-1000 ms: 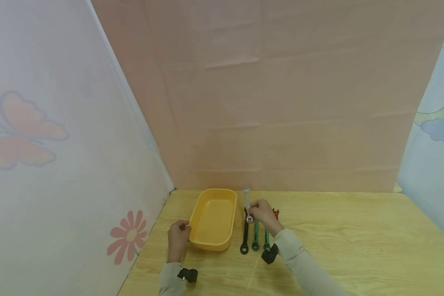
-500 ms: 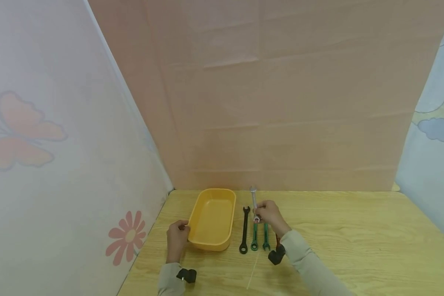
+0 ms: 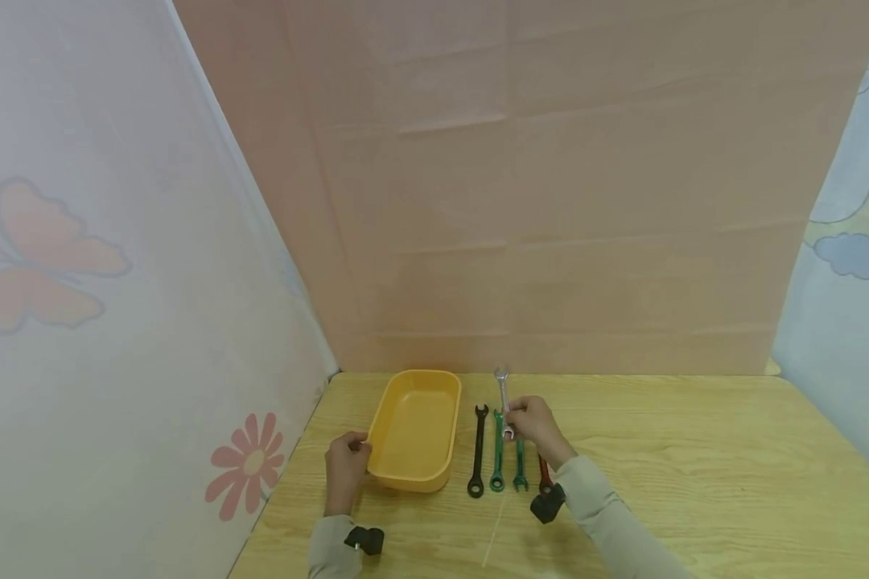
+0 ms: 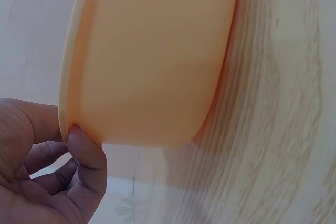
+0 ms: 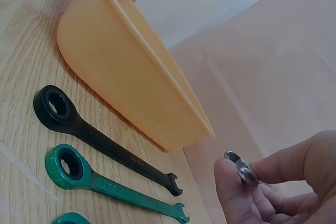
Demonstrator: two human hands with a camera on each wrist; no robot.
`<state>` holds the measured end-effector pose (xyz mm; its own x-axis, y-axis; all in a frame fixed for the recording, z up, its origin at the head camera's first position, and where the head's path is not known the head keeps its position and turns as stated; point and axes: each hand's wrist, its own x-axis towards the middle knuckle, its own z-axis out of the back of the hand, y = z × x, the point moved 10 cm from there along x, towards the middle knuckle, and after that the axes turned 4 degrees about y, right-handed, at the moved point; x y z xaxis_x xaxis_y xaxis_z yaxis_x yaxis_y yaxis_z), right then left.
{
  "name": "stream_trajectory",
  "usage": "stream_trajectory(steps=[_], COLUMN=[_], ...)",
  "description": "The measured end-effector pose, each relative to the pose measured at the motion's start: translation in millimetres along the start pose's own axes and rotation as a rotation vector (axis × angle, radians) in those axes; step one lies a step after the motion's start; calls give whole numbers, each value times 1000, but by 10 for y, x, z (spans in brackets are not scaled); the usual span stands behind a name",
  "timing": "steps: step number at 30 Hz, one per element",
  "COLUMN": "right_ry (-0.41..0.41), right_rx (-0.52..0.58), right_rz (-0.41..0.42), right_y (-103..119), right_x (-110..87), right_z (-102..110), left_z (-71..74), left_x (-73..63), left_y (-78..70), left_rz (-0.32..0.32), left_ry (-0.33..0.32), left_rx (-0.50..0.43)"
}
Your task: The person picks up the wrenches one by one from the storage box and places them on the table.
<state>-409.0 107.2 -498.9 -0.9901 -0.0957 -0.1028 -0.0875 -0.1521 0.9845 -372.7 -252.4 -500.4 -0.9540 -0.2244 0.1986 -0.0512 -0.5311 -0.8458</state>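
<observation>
My left hand [image 3: 346, 466] pinches the near left rim of a yellow plastic basin [image 3: 413, 438], thumb and index finger over its edge in the left wrist view. A silver open-ended wrench [image 3: 503, 388] is pinched near its lower end between the thumb and fingers of my right hand [image 3: 537, 421]. It points toward the back wall, above the table. Below it lie a black ratchet wrench [image 5: 115, 148] and a green ratchet wrench [image 5: 121, 192], side by side. A second green wrench [image 3: 520, 468] and a red wrench [image 3: 545, 474] lie farther right, partly covered by my right hand and wrist.
The wood-grain table [image 3: 681, 458] extends to the right of the wrenches. Behind it hangs a pinkish-brown backdrop [image 3: 550, 241]. A pale wall sheet with a flower print [image 3: 252, 462] borders the left side.
My right hand has carried the silver wrench rightward, from beside the black wrench to over the green ones. The left hand stays on the basin's rim.
</observation>
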Motion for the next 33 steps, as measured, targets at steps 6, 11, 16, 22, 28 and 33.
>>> stream_trajectory(steps=[6, 11, 16, 22, 28, 33], right_ry=[-7, -20, -24, -16, -36, -50], right_rx=[3, 16, 32, 54, 26, -22], right_rz=[-12, -28, -21, -20, -20, -27], right_y=[-6, -77, -140, -173, -210, -279], right_x=[-42, -53, -49, -80, -133, -172], right_z=[46, 91, 136, 168, 233, 296], left_z=[-8, -21, -10, -5, 2, -1], left_x=[-7, -14, -13, -9, -5, -8], left_y=[17, 48, 44, 40, 36, 28], left_rz=[5, 21, 18, 22, 28, 25], left_ry=[-3, 4, -1, -1, -4, 2], left_rx=[-13, -24, -19, -23, -38, -40])
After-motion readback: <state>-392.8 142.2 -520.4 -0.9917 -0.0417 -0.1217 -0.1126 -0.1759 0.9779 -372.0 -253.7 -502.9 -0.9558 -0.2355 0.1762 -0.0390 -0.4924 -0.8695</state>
